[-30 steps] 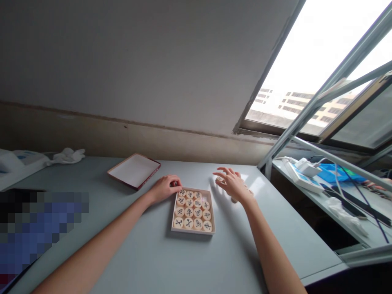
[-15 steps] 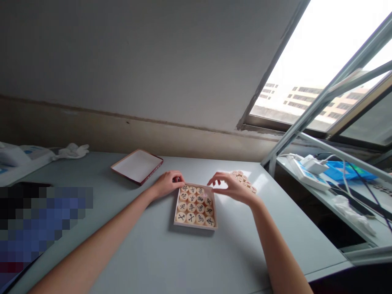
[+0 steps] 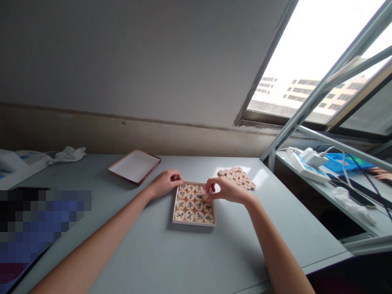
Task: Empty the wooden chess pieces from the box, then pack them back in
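A shallow box (image 3: 174,211) filled with round wooden chess discs marked with black characters sits on the grey table (image 3: 147,253). My left hand (image 3: 165,182) rests against the box's far left corner, fingers curled on its rim. My right hand (image 3: 225,190) hovers over the box's right side and pinches one wooden disc (image 3: 207,196) between thumb and fingers, just above the discs in the box. A cluster of loose wooden discs (image 3: 237,177) lies on the table beyond my right hand.
The box's lid (image 3: 134,166), white inside with a red edge, lies upturned at the far left. White cloth (image 3: 67,154) sits near the wall. A window ledge to the right carries a power strip (image 3: 303,166), cables and a blue item (image 3: 343,162).
My right hand left the loose discs at the far right and came leftward over the box, now pinching one disc. My left hand stayed at the box's corner.
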`<state>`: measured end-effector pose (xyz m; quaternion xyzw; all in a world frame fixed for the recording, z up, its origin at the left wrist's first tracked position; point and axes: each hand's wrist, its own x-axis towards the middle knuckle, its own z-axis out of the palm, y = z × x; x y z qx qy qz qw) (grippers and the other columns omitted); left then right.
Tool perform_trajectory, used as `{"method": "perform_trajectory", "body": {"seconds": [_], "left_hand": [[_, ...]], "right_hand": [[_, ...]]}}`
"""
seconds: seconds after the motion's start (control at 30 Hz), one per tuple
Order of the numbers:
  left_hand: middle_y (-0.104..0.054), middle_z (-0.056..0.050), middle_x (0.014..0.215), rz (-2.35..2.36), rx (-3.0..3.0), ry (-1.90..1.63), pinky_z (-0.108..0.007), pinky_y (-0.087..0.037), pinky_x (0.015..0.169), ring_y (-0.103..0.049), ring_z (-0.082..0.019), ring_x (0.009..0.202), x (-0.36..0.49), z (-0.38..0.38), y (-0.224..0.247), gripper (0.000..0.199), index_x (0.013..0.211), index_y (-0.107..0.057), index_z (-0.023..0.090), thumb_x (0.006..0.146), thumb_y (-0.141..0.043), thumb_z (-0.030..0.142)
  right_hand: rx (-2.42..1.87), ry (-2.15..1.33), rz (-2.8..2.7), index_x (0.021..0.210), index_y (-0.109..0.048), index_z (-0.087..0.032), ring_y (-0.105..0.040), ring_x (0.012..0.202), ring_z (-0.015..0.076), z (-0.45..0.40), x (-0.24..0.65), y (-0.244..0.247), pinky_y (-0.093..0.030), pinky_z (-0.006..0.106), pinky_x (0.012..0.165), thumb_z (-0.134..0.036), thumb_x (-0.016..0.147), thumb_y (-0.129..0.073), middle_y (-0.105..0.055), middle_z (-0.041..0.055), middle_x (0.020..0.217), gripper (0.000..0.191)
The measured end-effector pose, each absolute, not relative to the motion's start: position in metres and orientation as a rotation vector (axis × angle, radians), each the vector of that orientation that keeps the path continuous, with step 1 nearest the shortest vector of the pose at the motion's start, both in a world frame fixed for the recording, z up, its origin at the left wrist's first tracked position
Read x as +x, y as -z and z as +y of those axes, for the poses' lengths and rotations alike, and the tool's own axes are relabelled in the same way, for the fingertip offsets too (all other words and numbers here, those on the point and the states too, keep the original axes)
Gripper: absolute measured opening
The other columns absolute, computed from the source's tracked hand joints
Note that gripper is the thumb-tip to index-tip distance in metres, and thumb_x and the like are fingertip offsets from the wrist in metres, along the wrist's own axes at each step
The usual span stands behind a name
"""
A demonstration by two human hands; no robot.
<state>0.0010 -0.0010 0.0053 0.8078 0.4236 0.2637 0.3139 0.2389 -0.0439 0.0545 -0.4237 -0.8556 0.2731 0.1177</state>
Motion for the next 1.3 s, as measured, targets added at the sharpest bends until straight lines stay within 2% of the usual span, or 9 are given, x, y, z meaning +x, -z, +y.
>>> {"method": "perform_trajectory", "body": {"seconds": [0.13,0.27,0.37,0.43,0.77,0.9,1.0,1.13,1.3], "left_hand": [[-0.057,-0.002,0.072,1.115,2.140,-0.697,-0.024,-0.037,0.065,-0.050,-0.015,0.070,0.001,-0.001,-0.005,0.019,0.067,-0.058,0.015,0.072,-0.050,0.031],[-0.057,-0.001,0.072,1.117,2.137,-0.695,-0.024,-0.037,0.066,-0.049,-0.015,0.069,0.001,0.000,-0.002,0.019,0.067,-0.058,0.015,0.072,-0.050,0.032],[-0.057,-0.001,0.072,1.120,2.145,-0.703,-0.024,-0.037,0.066,-0.049,-0.015,0.069,0.001,0.002,0.000,0.019,0.067,-0.058,0.015,0.071,-0.050,0.032],[-0.057,-0.001,0.072,1.121,2.150,-0.704,-0.024,-0.037,0.065,-0.049,-0.015,0.070,0.001,0.002,0.001,0.019,0.067,-0.058,0.015,0.072,-0.050,0.032],[-0.057,-0.001,0.072,1.106,2.147,-0.706,-0.024,-0.037,0.065,-0.049,-0.015,0.070,0.001,0.002,-0.001,0.018,0.067,-0.058,0.015,0.071,-0.050,0.031],[-0.057,-0.001,0.070,1.102,2.133,-0.709,-0.024,-0.037,0.065,-0.048,-0.015,0.068,0.001,0.001,-0.002,0.018,0.066,-0.058,0.015,0.071,-0.050,0.031],[-0.056,-0.001,0.070,1.105,2.124,-0.714,-0.024,-0.037,0.065,-0.049,-0.015,0.068,0.002,0.000,-0.003,0.018,0.065,-0.057,0.015,0.071,-0.050,0.031],[-0.056,-0.001,0.070,1.112,2.128,-0.704,-0.024,-0.037,0.064,-0.048,-0.014,0.068,0.002,-0.001,-0.004,0.018,0.065,-0.058,0.016,0.071,-0.050,0.031],[-0.056,-0.001,0.070,1.105,2.131,-0.717,-0.024,-0.037,0.064,-0.049,-0.014,0.068,0.002,0.000,-0.004,0.017,0.065,-0.058,0.015,0.071,-0.050,0.030]], "right_hand": [[-1.362,-0.747,-2.263,0.082,-0.057,-0.020,-0.053,0.071,0.0134,-0.037,0.254,-0.055,-0.040,0.024,0.060,-0.037,0.076,-0.053,-0.060,0.0004,0.079,0.018],[-1.701,-0.440,-2.211,0.077,-0.057,-0.023,-0.053,0.066,0.0148,-0.027,0.277,-0.043,-0.037,0.028,0.062,-0.040,0.076,-0.052,-0.061,-0.0008,0.072,0.018],[-1.821,-0.080,-2.214,0.075,-0.060,-0.024,-0.052,0.079,0.0192,-0.022,0.285,-0.034,-0.033,0.032,0.070,-0.041,0.074,-0.054,-0.060,0.0010,0.077,0.018],[-1.823,0.036,-2.191,0.077,-0.060,-0.025,-0.050,0.085,0.0206,-0.020,0.286,-0.032,-0.030,0.033,0.072,-0.041,0.075,-0.054,-0.059,0.0018,0.083,0.018],[-1.884,-0.043,-2.242,0.073,-0.059,-0.024,-0.049,0.081,0.0199,-0.021,0.287,-0.035,-0.026,0.032,0.072,-0.037,0.073,-0.054,-0.060,0.0001,0.076,0.015],[-1.803,-0.083,-2.309,0.079,-0.060,-0.025,-0.050,0.079,0.0189,-0.024,0.284,-0.039,-0.027,0.032,0.071,-0.038,0.075,-0.053,-0.060,0.0007,0.078,0.015],[-1.752,-0.017,-2.385,0.083,-0.062,-0.027,-0.050,0.080,0.0188,-0.026,0.280,-0.039,-0.027,0.033,0.072,-0.034,0.077,-0.051,-0.060,0.0016,0.080,0.015],[-1.785,0.041,-2.376,0.079,-0.064,-0.025,-0.050,0.080,0.0195,-0.023,0.284,-0.034,-0.028,0.034,0.073,-0.027,0.077,-0.050,-0.059,0.0025,0.079,0.014],[-1.546,-0.387,-2.300,0.089,-0.061,-0.024,-0.050,0.074,0.0148,-0.026,0.280,-0.043,-0.036,0.027,0.066,-0.028,0.078,-0.049,-0.055,0.0017,0.081,0.017]]}}
